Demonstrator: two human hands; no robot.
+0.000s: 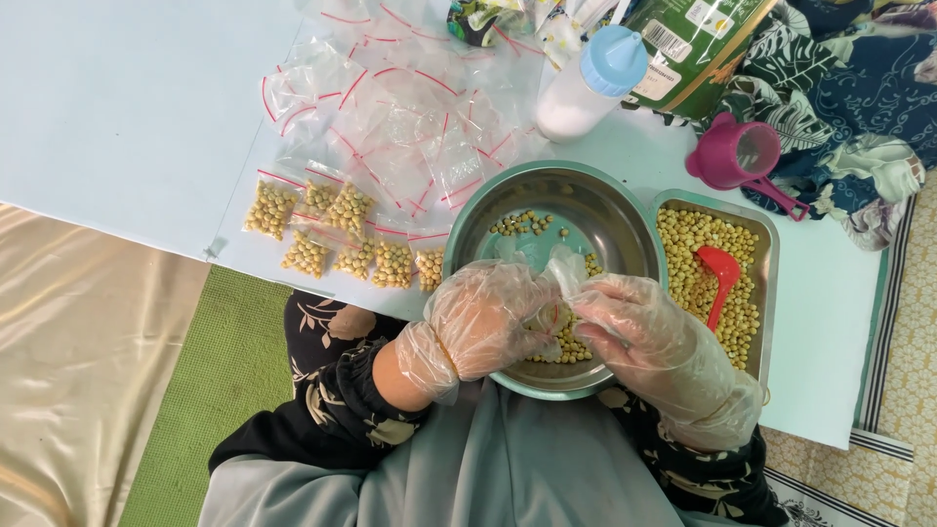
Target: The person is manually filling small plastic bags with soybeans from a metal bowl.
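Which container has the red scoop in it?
The square metal tray, right of the round bowl. The red scoop lies on its beans; the bowl holds only beans.

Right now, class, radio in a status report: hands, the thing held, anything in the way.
Left hand and right hand, both gloved, hold a small clear bag over the metal bowl. Seeds in the bowl. Nothing between hands and bowl.

Left hand (485, 322) and right hand (639, 337) gloved, fingertips pinched together, wrists bent.
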